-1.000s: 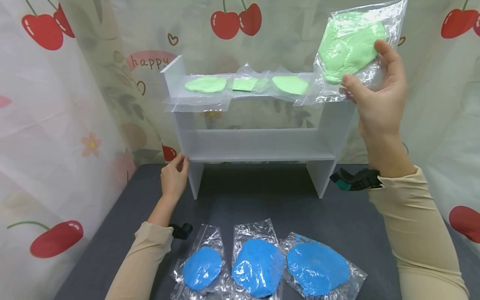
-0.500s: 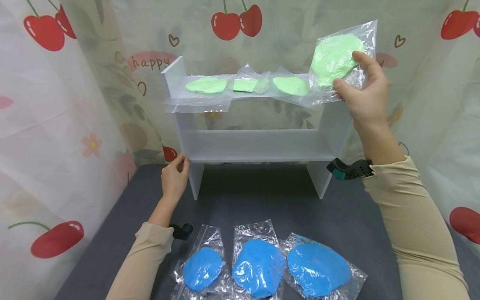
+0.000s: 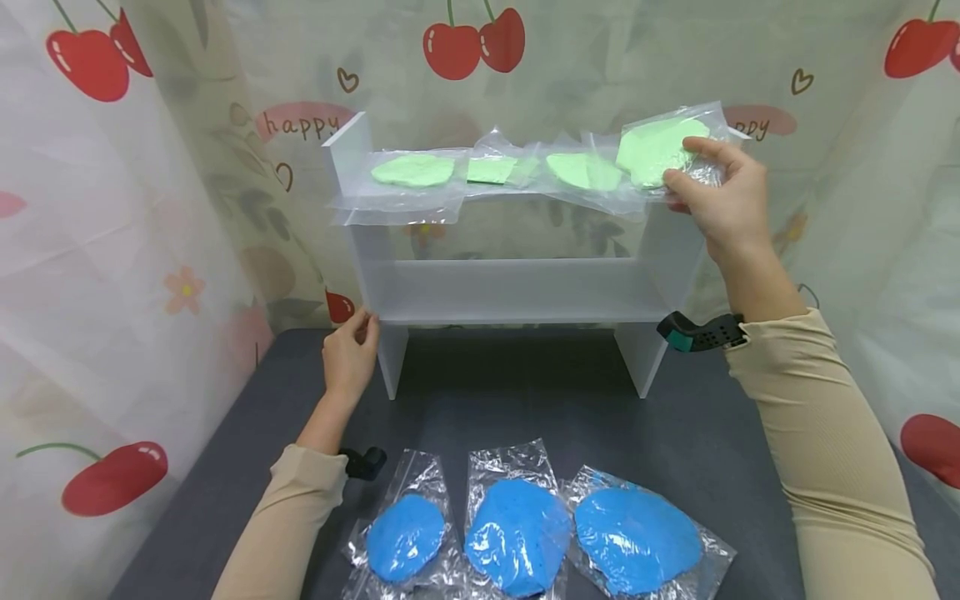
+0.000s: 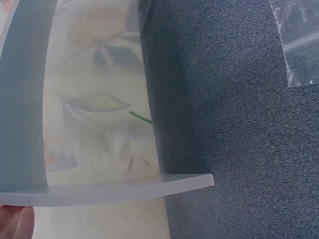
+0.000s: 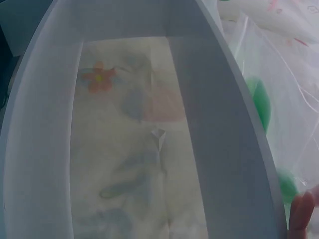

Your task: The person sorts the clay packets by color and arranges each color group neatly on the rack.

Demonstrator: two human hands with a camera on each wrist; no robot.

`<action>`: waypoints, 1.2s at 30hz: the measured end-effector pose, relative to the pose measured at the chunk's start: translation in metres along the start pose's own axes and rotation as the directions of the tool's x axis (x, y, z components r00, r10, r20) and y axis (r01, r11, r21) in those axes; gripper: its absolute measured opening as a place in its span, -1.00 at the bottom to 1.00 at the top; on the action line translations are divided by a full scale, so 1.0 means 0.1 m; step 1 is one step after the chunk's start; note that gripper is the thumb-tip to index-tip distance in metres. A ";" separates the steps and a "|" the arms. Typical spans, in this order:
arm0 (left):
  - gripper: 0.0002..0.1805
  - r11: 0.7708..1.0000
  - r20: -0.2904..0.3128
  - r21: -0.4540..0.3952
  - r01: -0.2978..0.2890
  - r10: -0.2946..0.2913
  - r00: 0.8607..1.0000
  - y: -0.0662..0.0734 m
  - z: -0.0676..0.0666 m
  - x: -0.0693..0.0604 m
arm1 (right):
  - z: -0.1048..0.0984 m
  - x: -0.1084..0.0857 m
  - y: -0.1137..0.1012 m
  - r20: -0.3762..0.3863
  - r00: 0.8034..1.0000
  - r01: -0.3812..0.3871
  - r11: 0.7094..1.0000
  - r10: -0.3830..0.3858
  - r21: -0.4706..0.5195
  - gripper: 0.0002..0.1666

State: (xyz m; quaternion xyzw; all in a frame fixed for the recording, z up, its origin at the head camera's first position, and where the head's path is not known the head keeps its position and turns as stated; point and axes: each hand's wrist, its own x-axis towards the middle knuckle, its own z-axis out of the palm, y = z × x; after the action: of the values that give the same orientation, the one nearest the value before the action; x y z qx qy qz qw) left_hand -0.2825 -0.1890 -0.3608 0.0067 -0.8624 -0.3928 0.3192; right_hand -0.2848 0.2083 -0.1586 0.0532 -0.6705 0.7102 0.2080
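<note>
My right hand [image 3: 726, 196] pinches a clear plastic bag of flattened light-green clay or dough [image 3: 656, 150] at the right end of the white shelf's top board. The bag is tilted and overlaps its neighbour. My left hand [image 3: 349, 354] grips the front edge of the left side panel of the white shelf [image 3: 517, 292], level with the middle board. In the left wrist view, fingertips [image 4: 20, 221] show against that panel's outer side. More bagged green pieces lie along the top board: one on the left [image 3: 412, 170], one mid-board [image 3: 491, 170], one right of centre [image 3: 583, 171].
Bags of blue clay or dough lie in front on the dark table [image 3: 517, 417]: a left one [image 3: 405, 537], a middle one [image 3: 517, 533] and a right one [image 3: 636, 537]. Behind the shelf hangs a cherry-patterned curtain [image 3: 570, 67].
My right hand has moved left and down with the green bag, from above the shelf's right end onto the top board. My left hand has stayed at the left panel.
</note>
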 end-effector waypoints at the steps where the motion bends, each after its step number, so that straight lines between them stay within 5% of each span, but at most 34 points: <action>1: -0.60 1.000 -0.001 -0.001 -0.001 0.001 1.000 0.00 0.00 0.00 | 0.00 0.00 0.01 0.002 1.000 -0.004 1.000 0.004 -0.005 -0.39; 7: -0.61 1.000 -0.006 -0.004 -0.001 0.001 1.000 0.01 0.00 0.00 | 0.01 0.01 0.02 -0.005 1.000 0.015 0.995 -0.016 -0.104 -0.39; 16: -0.60 1.000 -0.009 -0.004 -0.002 0.002 1.000 0.02 -0.01 -0.01 | -0.02 0.00 0.00 0.022 0.999 -0.016 0.946 0.025 -0.322 -0.37; 30: -0.60 1.000 -0.016 -0.007 -0.011 0.011 1.000 0.02 0.00 -0.01 | -0.06 -0.02 0.00 0.049 0.996 -0.058 0.939 0.080 -0.339 -0.31; 36: -0.60 1.000 -0.010 -0.009 -0.004 0.004 1.000 0.02 -0.01 -0.02 | -0.17 -0.11 0.04 0.082 0.995 -0.037 0.971 0.058 -0.236 -0.32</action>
State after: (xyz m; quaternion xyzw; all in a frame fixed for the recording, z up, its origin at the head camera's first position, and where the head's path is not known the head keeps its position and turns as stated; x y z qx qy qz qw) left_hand -0.2802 -0.1874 -0.3600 0.0055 -0.8591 -0.3960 0.3241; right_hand -0.2727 0.2227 -0.1679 0.0434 -0.7592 0.6279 0.1659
